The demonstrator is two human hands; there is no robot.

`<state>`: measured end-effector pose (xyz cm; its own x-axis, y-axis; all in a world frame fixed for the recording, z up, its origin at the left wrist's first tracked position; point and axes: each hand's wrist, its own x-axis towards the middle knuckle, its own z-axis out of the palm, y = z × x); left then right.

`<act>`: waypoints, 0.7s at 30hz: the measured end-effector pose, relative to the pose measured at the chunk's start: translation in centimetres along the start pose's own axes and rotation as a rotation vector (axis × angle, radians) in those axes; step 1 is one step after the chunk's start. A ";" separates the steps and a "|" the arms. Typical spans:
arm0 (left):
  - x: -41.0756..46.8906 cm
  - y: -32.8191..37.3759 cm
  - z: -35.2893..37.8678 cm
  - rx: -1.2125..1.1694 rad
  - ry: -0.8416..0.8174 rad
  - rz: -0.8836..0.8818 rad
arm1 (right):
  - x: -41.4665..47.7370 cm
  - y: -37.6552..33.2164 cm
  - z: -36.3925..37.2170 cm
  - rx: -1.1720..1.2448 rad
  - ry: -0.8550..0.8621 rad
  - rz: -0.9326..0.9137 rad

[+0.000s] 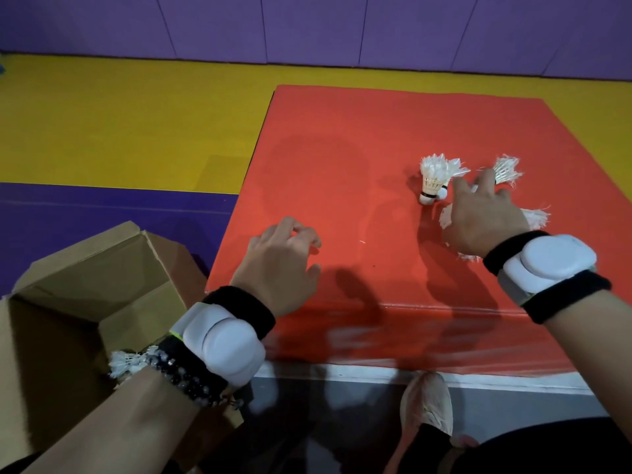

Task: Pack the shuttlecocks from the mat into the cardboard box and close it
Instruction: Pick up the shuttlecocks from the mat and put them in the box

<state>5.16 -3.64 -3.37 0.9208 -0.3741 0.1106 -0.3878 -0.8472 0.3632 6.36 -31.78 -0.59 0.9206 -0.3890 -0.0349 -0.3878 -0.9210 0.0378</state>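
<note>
Red mat [342, 138] fills the centre. At lower left, the open cardboard box [85, 268] holds one shuttlecock [124, 362], half hidden by the wrist. The left hand [280, 265] hovers loosely curled and empty. The right hand [485, 220], fingers spread, hides part of the shuttlecocks [434, 176] at middle right. A purple wall [307, 25] stands behind.

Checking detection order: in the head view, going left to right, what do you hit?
box → left hand → upright shuttlecock → right hand. I left out the other shuttlecocks because they overlap the right hand.
</note>
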 end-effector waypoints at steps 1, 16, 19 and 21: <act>0.0 0.0 0.1 -0.001 0.003 0.003 | 0.0 -0.1 -0.1 0.006 0.018 -0.008; -0.1 0.1 0.5 0.002 -0.025 0.049 | -3.9 -5.4 -0.2 0.128 0.158 -0.607; 0.0 0.0 0.4 0.006 -0.048 0.043 | -4.8 -6.3 0.5 0.120 0.179 -0.768; 0.1 -0.1 0.4 0.011 -0.049 0.041 | -5.3 -7.0 1.3 0.163 0.160 -0.842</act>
<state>5.24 -3.77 -3.79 0.9010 -0.4264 0.0799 -0.4260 -0.8346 0.3493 4.09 -23.29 -1.92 0.8949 0.4187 0.1543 0.4338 -0.8974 -0.0808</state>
